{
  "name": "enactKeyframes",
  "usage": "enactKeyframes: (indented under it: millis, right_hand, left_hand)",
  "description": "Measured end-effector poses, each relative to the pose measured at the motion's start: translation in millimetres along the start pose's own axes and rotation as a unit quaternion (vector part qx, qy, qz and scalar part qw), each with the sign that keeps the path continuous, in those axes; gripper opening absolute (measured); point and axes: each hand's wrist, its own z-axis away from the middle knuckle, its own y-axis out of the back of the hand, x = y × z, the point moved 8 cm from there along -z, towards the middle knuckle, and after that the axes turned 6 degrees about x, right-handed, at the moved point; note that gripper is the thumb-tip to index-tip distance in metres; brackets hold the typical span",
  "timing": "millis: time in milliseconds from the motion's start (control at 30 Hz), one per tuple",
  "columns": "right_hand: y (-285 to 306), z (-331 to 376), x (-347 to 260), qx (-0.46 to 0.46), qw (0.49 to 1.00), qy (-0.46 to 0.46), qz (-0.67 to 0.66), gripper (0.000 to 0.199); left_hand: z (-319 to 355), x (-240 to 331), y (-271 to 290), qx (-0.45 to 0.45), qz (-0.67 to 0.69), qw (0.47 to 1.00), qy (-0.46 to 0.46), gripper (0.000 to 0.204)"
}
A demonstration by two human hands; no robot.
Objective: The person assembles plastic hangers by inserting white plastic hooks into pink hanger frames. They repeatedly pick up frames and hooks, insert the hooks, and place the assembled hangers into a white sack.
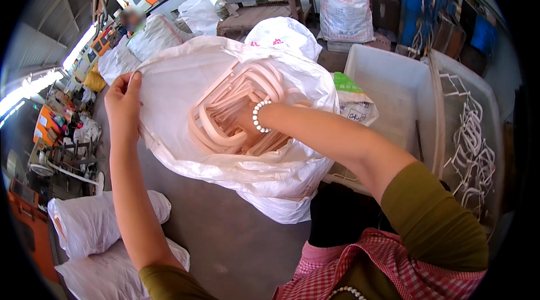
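A large white woven sack [174, 156] gapes wide in front of me. Its far-left rim is pinched between the thumb and fingers of my left hand [124, 97]. Inside lies a nested stack of pale pink plastic loop-shaped pieces [216, 139] with rounded corners; their exact kind I cannot make out. My right hand [246, 120], with a white bead bracelet [256, 117] at the wrist, reaches down into the middle of these pieces. Its fingers are hidden among them, so whether they grip anything does not show.
To the right stands a pale plastic bin [388, 75], beside another bin holding white tangled plastic strips [472, 148]. Stuffed white sacks [107, 221] lie on the floor at lower left. A full printed sack [344, 1] and a wooden bench [256, 18] are at the back.
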Motion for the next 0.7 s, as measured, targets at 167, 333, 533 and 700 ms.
enactKeyframes:
  millis: [167,333,533,700]
  right_hand:
    - [15,19,-2,0.073,0.997,0.004,-0.004,0.072]
    - [39,31,-7,0.151,0.987,0.04,0.026,0.076]
    - [66,78,-23,0.18,0.984,-0.003,0.019,0.031]
    - [32,124,-4,-0.113,0.977,-0.179,0.034,0.04]
  left_hand:
    - [20,13,-7,-0.036,-0.051,0.998,-0.032,0.029]
    - [33,29,-10,-0.068,-0.113,0.99,-0.049,0.032]
    - [79,103,-19,0.055,-0.307,0.869,-0.385,0.035]
    - [116,97,-111,-0.206,-0.214,0.911,-0.284,0.037]
